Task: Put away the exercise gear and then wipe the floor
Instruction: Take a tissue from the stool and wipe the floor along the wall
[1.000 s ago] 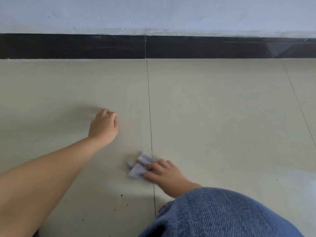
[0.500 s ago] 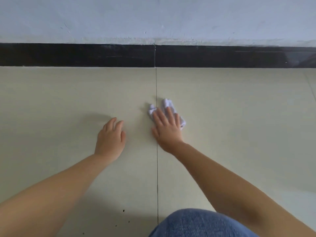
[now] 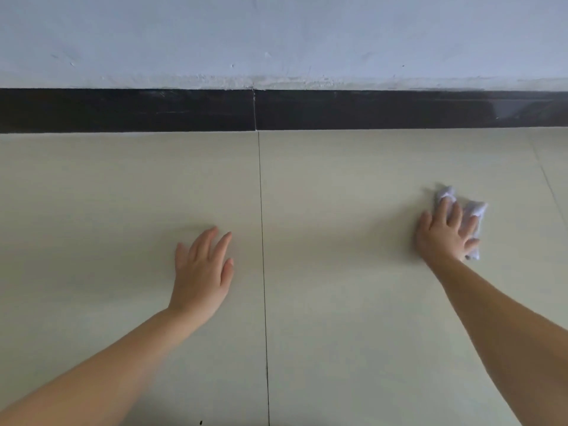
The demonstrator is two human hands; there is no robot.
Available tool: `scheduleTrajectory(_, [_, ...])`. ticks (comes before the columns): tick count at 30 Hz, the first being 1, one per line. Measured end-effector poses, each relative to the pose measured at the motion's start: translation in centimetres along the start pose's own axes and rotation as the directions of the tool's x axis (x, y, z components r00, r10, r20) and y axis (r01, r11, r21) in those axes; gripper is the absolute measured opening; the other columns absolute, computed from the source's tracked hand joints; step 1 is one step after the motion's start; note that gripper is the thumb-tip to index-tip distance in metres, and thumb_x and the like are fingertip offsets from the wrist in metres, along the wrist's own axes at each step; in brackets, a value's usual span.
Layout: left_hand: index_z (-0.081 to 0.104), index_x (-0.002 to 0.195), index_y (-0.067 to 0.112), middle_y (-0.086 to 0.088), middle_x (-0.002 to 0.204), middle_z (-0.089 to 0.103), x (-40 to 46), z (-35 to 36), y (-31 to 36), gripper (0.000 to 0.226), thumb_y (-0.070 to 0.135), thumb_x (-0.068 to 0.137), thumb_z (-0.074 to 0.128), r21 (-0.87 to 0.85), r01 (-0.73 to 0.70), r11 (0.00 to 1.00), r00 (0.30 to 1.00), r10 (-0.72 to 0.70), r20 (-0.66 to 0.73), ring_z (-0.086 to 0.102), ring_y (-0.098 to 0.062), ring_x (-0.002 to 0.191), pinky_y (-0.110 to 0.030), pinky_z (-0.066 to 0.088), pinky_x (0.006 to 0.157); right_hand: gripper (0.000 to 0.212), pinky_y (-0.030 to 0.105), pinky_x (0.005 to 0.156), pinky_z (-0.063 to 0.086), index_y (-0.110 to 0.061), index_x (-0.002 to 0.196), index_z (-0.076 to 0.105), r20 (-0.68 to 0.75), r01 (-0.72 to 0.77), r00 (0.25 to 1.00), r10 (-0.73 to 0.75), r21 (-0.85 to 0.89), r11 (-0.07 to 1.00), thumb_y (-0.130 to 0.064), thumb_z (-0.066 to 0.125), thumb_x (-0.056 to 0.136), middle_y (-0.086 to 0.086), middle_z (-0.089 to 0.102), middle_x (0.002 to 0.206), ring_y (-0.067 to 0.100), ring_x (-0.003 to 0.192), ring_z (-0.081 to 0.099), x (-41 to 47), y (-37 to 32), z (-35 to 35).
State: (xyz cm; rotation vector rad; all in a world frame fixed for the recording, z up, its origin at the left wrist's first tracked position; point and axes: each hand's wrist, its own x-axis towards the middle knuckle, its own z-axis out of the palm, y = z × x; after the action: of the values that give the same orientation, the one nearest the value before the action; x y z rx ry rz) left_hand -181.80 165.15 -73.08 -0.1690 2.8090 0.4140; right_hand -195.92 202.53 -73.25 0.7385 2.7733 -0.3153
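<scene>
My right hand lies flat on a crumpled white cloth at the right of the pale tiled floor, pressing it down with spread fingers. Parts of the cloth stick out past my fingertips and beside my little finger. My left hand rests palm down on the floor left of the dark tile joint, fingers slightly apart, holding nothing. No exercise gear is in view.
A black skirting strip runs along the foot of a pale wall straight ahead. A second tile joint slants at the far right. A small dark speck lies near the bottom edge.
My right hand slid the cloth from near my knee up the middle joint, then far out to the right. My left hand flattened onto the floor. My denim-covered knee has left the view.
</scene>
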Motion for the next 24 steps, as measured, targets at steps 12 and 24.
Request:
scheduleTrajectory(12, [0.049,0.127,0.012,-0.019,0.135,0.051,1.6,1.6,4.3,0.05,0.03,0.084,0.031,0.067,0.021,0.998,0.997,-0.016,-0.072,0.036,-0.026,0.128,-0.068,0.031,0.096,0.054,0.044,0.104,0.035,-0.027,0.141,0.044,0.069,0.863,0.496,-0.866,-0.149,0.482,-0.03,0.027,0.09,0.01,0.036,0.151,0.026,0.136,0.037,-0.8,-11.6,4.8])
scheduleTrajectory(24, [0.001,0.15,0.025,-0.001,0.159,0.003,10.1,2.8,25.4,0.066,0.03,0.097,0.039,-0.231,0.096,0.968,0.995,-0.098,0.003,0.002,-0.017,0.146,-0.057,0.003,0.112,0.05,0.055,0.111,0.022,-0.027,0.144,0.038,-0.021,0.788,0.603,-0.797,-0.141,0.6,-0.037,0.032,0.095,0.003,0.039,0.15,0.032,0.141,0.026,4.1,0.2,2.2])
